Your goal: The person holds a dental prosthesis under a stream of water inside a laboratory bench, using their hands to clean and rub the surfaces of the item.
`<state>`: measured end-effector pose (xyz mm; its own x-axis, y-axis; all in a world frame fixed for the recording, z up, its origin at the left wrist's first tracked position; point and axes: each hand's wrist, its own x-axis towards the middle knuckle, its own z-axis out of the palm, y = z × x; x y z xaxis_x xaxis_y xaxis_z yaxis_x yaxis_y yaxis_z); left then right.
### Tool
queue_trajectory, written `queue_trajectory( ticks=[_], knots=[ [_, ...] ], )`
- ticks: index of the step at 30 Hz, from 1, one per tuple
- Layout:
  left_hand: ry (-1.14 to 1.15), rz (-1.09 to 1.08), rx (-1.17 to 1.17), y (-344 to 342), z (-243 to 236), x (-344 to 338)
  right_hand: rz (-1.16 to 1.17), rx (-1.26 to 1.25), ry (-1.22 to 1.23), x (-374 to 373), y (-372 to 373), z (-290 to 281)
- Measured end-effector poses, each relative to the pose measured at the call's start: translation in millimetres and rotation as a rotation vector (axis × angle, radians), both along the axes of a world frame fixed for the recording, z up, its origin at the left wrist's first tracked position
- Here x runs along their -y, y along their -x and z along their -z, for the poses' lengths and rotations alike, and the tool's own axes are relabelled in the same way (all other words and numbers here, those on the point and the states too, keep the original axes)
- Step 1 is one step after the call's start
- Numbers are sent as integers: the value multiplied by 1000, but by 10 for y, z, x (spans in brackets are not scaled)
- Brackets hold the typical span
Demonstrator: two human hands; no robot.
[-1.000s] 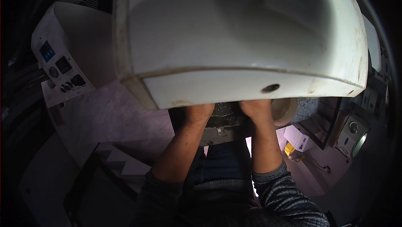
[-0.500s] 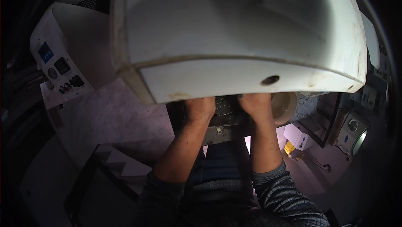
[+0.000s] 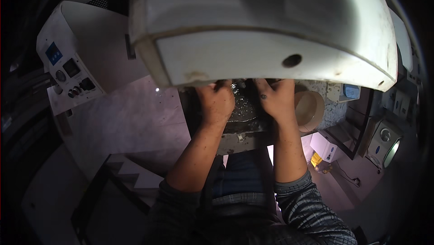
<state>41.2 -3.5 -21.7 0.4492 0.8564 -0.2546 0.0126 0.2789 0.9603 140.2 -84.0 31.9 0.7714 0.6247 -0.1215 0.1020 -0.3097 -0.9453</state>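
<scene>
Both my forearms reach in under the front lip of a large white machine hood (image 3: 235, 60). My left hand (image 3: 216, 102) is curled closed at the left side of a dark, wet tray (image 3: 244, 125). On the tray's right side, my right hand (image 3: 278, 100) is also closed, with a dark spot near its thumb. The fingertips of both hands are partly hidden by the hood, and I cannot make out what they hold. Between the hands the dark surface glistens with water or wet grit.
A round tan bowl (image 3: 308, 112) stands just right of my right hand. Beyond it is a small box with a blue thing (image 3: 351, 91) on it. A white control panel with knobs (image 3: 72, 75) is at the left, and a white lamp-like unit (image 3: 384, 143) at the right.
The hood sits higher in the picture, so more of both hands and the wet tray shows. Both hands remain closed, and more of the bowl and blue thing is visible.
</scene>
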Motion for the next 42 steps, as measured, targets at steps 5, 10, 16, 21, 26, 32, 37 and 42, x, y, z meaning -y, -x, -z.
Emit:
queue_trajectory(
  ticks=[5, 10, 16, 21, 26, 32, 37, 42],
  knots=[
    [15, -6, 288, -49, -211, 23, 0, 12, -87, 38, 10, 53],
    [-40, 12, 303, -38, -178, 26, -3, -49, -30, 112, -24, 73],
    [-12, -110, 183, -58, -97, 18, -46, 118, 24, 15, 3, 7],
    [-78, -124, 124, -98, 75, 107, 30, 74, -1, 41, 2, -50],
    [-66, -127, 89, -160, 151, 160, 23, 59, 57, 111, -56, -35],
    [-18, -157, 110, -127, 141, 88, 29, 96, 32, 1, -6, -39],
    [-121, -71, 47, -46, 232, 67, 10, 92, 30, -7, 18, -76],
    [-98, -118, 79, -123, 203, 141, 72, 26, -26, 38, 3, -42]
  ],
)
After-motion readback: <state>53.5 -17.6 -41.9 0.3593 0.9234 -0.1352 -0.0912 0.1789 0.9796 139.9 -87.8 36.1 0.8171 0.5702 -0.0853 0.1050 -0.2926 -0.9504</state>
